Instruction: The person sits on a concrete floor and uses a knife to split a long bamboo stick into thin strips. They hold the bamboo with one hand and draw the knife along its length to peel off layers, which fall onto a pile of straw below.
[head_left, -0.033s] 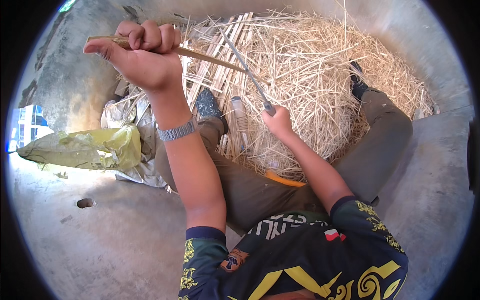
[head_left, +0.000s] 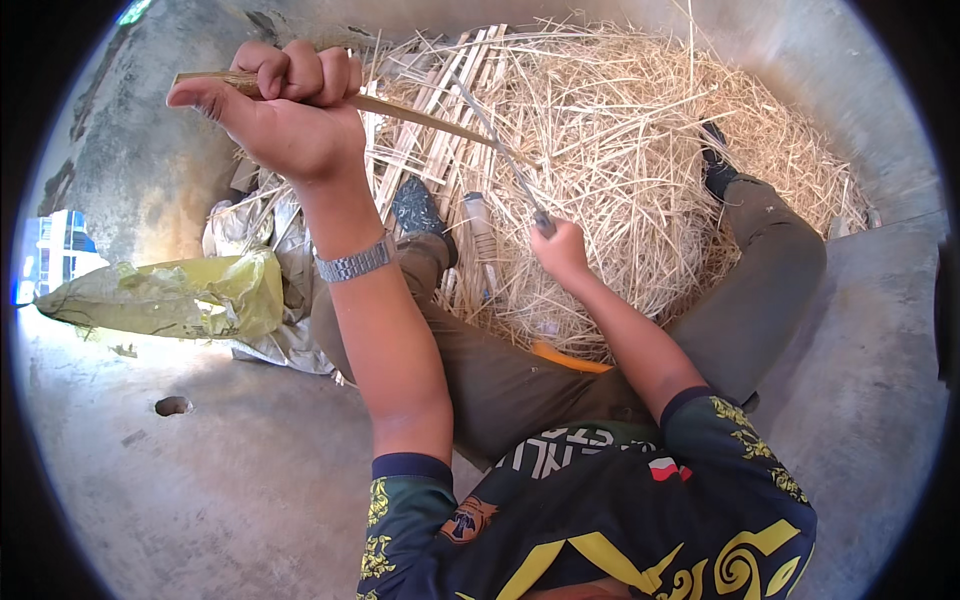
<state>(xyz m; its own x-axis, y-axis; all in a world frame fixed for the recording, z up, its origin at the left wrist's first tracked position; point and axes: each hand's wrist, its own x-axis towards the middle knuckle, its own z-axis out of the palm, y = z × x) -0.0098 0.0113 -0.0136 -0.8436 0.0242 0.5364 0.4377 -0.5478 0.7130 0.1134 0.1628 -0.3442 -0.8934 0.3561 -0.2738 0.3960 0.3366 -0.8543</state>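
Raised at the upper left, my left hand (head_left: pixel 290 115) is wrapped round a bamboo strip (head_left: pixel 425 119), its thumb lying along the strip's near end. From the fist the thin strip slants down to the right, over the shavings. My right hand (head_left: pixel 562 250), closed on a grey handle, holds a long narrow-bladed knife (head_left: pixel 522 184) in front of my body. The blade points up and to the left and crosses the strip near its far end. Whether the edge bites into the bamboo I cannot tell.
A big heap of pale shavings (head_left: pixel 620 170) lies between my outstretched legs. Split bamboo slats (head_left: pixel 440 120) and a plastic bottle (head_left: pixel 479 225) lie left of it. A yellowish sack (head_left: pixel 190 298) sits on the concrete floor (head_left: pixel 280 470), which has a small hole (head_left: pixel 173 406).
My right hand and the knife have shifted slightly right and down along the strip. The left hand and the bamboo strip stay in place.
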